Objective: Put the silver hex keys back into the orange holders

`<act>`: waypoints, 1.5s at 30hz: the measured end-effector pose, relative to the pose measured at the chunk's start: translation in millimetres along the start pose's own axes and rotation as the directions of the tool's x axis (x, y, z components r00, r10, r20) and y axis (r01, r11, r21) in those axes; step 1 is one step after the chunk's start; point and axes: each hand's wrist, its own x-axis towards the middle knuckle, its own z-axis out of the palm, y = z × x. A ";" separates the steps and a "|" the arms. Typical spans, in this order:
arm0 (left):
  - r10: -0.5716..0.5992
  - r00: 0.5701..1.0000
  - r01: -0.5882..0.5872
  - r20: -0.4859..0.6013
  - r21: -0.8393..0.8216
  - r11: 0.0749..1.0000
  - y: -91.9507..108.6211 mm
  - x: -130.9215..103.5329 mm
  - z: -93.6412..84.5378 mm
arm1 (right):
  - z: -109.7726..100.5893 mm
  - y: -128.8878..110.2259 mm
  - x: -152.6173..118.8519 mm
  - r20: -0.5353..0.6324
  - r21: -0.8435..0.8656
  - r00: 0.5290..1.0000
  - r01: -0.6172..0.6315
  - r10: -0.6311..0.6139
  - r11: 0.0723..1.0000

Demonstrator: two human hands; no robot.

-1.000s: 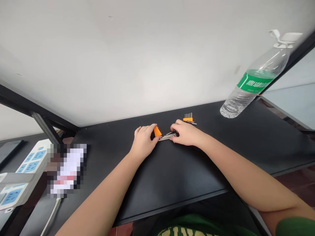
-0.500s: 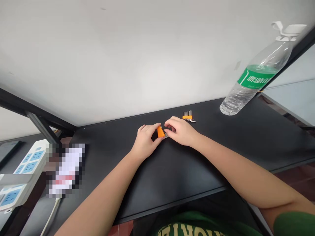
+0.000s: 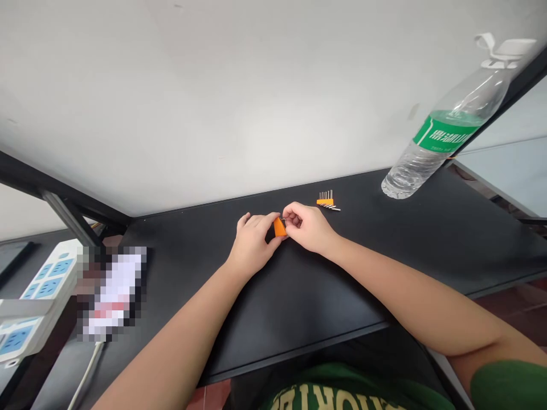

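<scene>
Between the thumb and fingers of my left hand (image 3: 253, 244) is an orange hex key holder (image 3: 280, 228), held just above the black table. My right hand (image 3: 308, 226) is closed at the holder's right side, thumb and fingertips pinched on a thin metal hex key (image 3: 282, 219) that is mostly hidden by the fingers. Behind my right hand a second orange holder (image 3: 325, 202) lies on the table, with several metal hex keys standing out of it towards the wall and their short bent ends on the near side.
A large water bottle (image 3: 436, 142) with a green label stands at the back right, near the white wall (image 3: 239, 102). On the left lie a blurred-out phone-like device (image 3: 115, 290) with a white cable (image 3: 88, 370) and a white power strip (image 3: 49, 285). The black table (image 3: 290, 307) ends close to my body.
My right hand has moved slightly left, and its fingers have closed in against the orange holder. The metal keys seen beside it before are now covered. My left hand keeps its hold.
</scene>
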 end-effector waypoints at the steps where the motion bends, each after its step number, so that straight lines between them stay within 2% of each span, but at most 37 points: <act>1: -0.008 1.000 0.008 -0.007 0.025 1.000 -0.4 0.1 0.2 | -1.2 0.4 0.8 -0.010 -0.014 1.000 -0.013 0.013 1.000; 6: -0.058 0.998 0.059 -0.017 0.089 0.994 -5.7 0.6 2.2 | -15.4 13.3 8.5 0.019 -0.139 0.993 -0.114 0.117 0.984; 12: -0.073 0.997 0.076 -0.035 0.072 0.994 -8.5 0.1 2.6 | -30.8 29.2 14.8 0.142 -0.414 0.983 -0.046 0.114 0.909; 19: -0.079 0.996 0.080 -0.031 0.038 0.996 -8.7 -0.4 2.2 | -32.7 18.7 5.9 0.313 -0.411 0.945 0.042 0.098 0.911; 22: -0.086 0.996 0.087 -0.015 0.029 0.996 -9.0 -0.1 2.2 | -32.6 13.1 1.9 0.350 -0.425 0.931 0.061 0.102 0.903; 28: -0.080 0.997 0.080 0.002 -0.005 0.997 -9.7 0.0 3.4 | -33.5 10.1 1.2 0.279 -0.450 0.957 0.058 0.079 0.891; 34: -0.004 0.999 0.007 0.036 -0.076 0.997 -1.5 -0.1 1.4 | -23.4 10.9 1.6 0.160 -0.151 0.980 0.141 -0.117 0.978; 38: 0.046 0.998 -0.043 0.035 -0.099 0.994 3.6 -0.6 -0.9 | -10.2 8.3 -0.1 0.097 -0.002 0.981 0.168 -0.167 0.986; 42: 0.041 0.999 -0.040 0.008 -0.055 0.998 2.6 -0.3 -1.3 | -7.8 8.2 1.6 0.034 -0.025 0.985 0.171 -0.170 0.985; 45: 0.019 0.999 -0.019 -0.041 0.011 1.000 -2.6 1.1 -0.1 | -18.5 14.3 7.5 0.015 -0.127 0.997 0.077 -0.076 0.989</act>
